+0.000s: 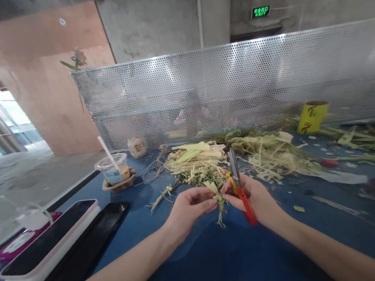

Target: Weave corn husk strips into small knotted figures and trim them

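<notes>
Between my two hands is a small knotted figure of pale green husk strips [219, 199], its loose ends hanging down. My left hand [195, 206] pinches it from the left with thumb and fingers. On the other side my right hand [250, 194] pinches it too, while a pair of scissors [248, 207] with red and yellow handles hangs in that hand, blades pointing up and away. Just beyond lies a heap of small knotted husk pieces [200, 174], with flat husk strips [197, 153] stacked behind. One single knotted piece [161, 198] rests left of the heap.
At left stand a plastic cup with straw [113, 167], a phone [51, 237] on a white block and a black flat device [87, 243]. Loose husks [271, 150], a yellow roll [313, 117] and a long thin tool [340, 207] lie right. A perforated metal screen [157, 99] closes the back.
</notes>
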The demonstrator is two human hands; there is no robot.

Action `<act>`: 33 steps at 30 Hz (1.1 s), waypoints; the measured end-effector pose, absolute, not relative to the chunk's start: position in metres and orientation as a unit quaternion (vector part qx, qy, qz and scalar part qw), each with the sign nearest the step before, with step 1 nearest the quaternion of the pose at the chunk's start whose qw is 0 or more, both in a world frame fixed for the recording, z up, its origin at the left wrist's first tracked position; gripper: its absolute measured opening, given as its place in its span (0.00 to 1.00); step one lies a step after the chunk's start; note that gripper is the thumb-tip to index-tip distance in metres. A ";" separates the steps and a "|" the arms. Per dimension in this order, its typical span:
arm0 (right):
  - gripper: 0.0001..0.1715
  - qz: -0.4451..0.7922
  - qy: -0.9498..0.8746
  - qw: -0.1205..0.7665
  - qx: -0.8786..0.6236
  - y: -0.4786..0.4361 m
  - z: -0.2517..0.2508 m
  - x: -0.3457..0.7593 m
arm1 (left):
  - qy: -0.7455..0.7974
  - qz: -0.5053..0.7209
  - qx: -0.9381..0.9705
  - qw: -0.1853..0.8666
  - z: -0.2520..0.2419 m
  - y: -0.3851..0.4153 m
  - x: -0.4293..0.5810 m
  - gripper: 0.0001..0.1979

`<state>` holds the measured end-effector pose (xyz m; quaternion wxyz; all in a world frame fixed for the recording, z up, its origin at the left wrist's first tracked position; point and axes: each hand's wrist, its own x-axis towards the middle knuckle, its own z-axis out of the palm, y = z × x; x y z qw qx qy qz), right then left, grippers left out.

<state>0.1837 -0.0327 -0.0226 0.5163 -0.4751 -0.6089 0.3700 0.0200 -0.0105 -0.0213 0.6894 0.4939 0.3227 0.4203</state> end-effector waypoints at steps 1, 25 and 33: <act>0.14 0.366 -0.612 0.515 -0.475 -0.032 -0.023 0.184 | 0.325 0.426 0.483 0.693 -0.022 -0.010 0.020 0.16; 0.17 0.405 -0.573 0.561 -0.440 -0.025 -0.028 0.181 | 0.295 0.427 0.501 0.693 -0.025 -0.012 0.018 0.20; 0.17 0.310 -0.693 0.429 -0.490 -0.031 -0.002 0.201 | 0.353 0.481 0.580 0.554 -0.001 -0.011 0.001 0.11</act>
